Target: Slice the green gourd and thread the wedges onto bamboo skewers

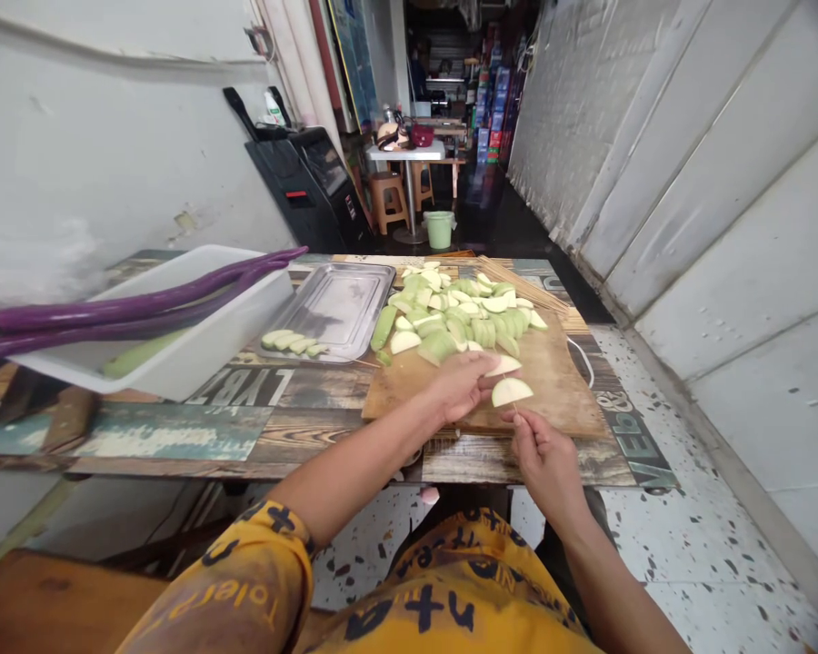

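My right hand [546, 459] pinches a thin bamboo skewer [515, 409] near its lower end, with a half-round zucchini slice [511, 393] on it. Just beyond, my left hand [464, 386] holds another pale zucchini slice [503, 365] between thumb and fingers, close to the skewered one. Whether the skewer enters this second slice I cannot tell. Both hands are over the front of a wooden cutting board [409, 386]. Behind them lies a heap of cut zucchini slices [460, 309], green-skinned with white flesh.
A metal tray [341, 300] left of the board bears a row of zucchini slices [293, 342]. Farther left, long purple eggplants [136, 304] lie across a white plastic bin [156, 377]. Bamboo skewers [524, 283] lie behind the board. A green bucket [440, 231] stands beyond the table.
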`<state>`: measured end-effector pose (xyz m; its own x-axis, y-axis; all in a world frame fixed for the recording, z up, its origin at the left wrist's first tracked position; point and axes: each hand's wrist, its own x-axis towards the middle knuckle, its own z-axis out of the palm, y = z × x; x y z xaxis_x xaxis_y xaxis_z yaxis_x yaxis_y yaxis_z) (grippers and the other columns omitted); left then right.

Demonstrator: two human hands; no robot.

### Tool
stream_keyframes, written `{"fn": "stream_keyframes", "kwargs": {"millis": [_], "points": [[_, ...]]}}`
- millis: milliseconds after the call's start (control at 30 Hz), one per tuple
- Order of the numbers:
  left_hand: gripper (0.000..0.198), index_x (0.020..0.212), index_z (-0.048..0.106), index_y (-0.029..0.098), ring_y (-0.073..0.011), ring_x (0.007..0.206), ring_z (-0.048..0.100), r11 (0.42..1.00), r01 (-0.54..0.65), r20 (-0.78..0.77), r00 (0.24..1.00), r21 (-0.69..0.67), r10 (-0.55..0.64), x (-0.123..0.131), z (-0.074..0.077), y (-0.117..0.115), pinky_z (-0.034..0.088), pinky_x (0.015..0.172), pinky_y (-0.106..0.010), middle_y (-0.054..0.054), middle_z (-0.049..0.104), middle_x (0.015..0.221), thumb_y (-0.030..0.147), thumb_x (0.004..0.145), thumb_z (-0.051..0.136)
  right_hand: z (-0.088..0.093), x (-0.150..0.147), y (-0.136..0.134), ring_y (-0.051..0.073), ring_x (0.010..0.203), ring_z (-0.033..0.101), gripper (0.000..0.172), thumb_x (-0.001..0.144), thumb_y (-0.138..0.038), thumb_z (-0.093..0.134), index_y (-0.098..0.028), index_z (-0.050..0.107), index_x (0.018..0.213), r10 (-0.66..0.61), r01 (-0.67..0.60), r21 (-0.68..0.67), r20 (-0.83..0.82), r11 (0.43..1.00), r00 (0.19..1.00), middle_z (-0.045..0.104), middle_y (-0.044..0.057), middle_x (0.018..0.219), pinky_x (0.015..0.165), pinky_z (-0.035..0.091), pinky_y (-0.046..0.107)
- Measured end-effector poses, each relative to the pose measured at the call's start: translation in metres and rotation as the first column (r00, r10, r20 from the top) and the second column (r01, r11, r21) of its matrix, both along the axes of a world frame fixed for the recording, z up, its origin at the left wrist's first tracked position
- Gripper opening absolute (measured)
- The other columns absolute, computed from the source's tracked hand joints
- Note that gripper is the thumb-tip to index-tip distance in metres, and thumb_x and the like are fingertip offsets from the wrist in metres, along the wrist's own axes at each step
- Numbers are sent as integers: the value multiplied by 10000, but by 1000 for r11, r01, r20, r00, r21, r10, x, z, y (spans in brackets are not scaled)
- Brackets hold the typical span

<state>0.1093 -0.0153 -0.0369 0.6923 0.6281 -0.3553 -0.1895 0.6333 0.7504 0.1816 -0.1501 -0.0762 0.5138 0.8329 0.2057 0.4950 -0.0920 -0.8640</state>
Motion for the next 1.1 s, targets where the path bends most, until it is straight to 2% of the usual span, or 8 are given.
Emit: {"fn": "stream_keyframes", "kwargs": {"millis": [133, 200, 367, 433, 600, 800, 900, 1100], "points": [[134, 898, 638, 165, -220, 1072, 563, 899, -196, -43, 972, 392, 230, -9, 0, 11, 421, 945, -380, -99, 635, 1071, 185, 808, 541, -6, 10, -7, 121, 460, 448, 375, 868, -449, 416, -147, 629, 929, -53, 52, -18, -18, 998, 998, 512, -7, 532, 443, 334, 222], [193, 893, 666, 207, -230, 1267, 382, 716, -228, -50, 938, 659, 344, -15, -1, 19, 260, 1067, -389, -61, 564, 1225, 116, 767, 552, -10, 15, -11, 110, 434, 412, 391, 860, -471, 425, -141, 624, 925, -83, 82, -21, -66, 996, 994, 472, -25, 503, 432, 319, 220], [330, 833, 681, 257, -248, 1377, 105, 282, 135, -209, 946, 950, 249, -23, -9, 31, -53, 1084, -482, -5, 423, 1380, 10, 710, 499, -12, 20, -17, 97, 418, 361, 423, 837, -511, 446, -133, 619, 918, -70, 70, -5, -189, 998, 980, 430, -42, 478, 409, 294, 210], [338, 803, 671, 270, -239, 1372, 126, 231, 209, -252, 951, 950, 178, -22, -11, 32, -46, 1078, -496, 3, 453, 1353, 7, 712, 479, -11, 19, -17, 93, 418, 355, 411, 839, -503, 448, -135, 614, 916, -59, 59, -7, -204, 998, 977, 420, -45, 478, 407, 289, 206], [232, 687, 631, 243, -234, 1350, 201, 261, 180, -233, 954, 948, 187, -18, -7, 31, -24, 1086, -481, -15, 508, 1297, 37, 714, 528, -10, 18, -17, 85, 409, 337, 409, 837, -502, 450, -130, 603, 913, -43, 42, -8, -248, 999, 968, 400, -52, 480, 394, 277, 203], [170, 871, 619, 228, -210, 1073, 531, -33, 292, -268, 912, 956, 311, -16, -10, 34, 128, 1078, -495, -38, 660, 1003, 147, 815, 480, -11, 15, -27, 79, 427, 332, 330, 859, -443, 450, -150, 581, 934, -12, 23, 36, -290, 999, 957, 364, -63, 493, 404, 285, 195], [160, 943, 587, 186, -172, 914, 588, 44, 186, -189, 914, 982, 358, -14, -13, 35, 392, 940, -388, -49, 653, 963, 194, 817, 488, -12, 11, -39, 84, 427, 355, 286, 863, -406, 454, -161, 587, 927, 30, -26, 19, -249, 999, 968, 374, -59, 483, 402, 300, 195], [76, 825, 494, 160, -146, 827, 625, 573, -85, -16, 985, 815, 169, -5, -13, 31, 512, 714, -298, -69, 642, 938, 193, 764, 524, -14, 6, -58, 102, 428, 367, 280, 874, -368, 439, -160, 586, 992, 94, -96, 1, -210, 995, 973, 378, -50, 490, 402, 312, 223]]}}
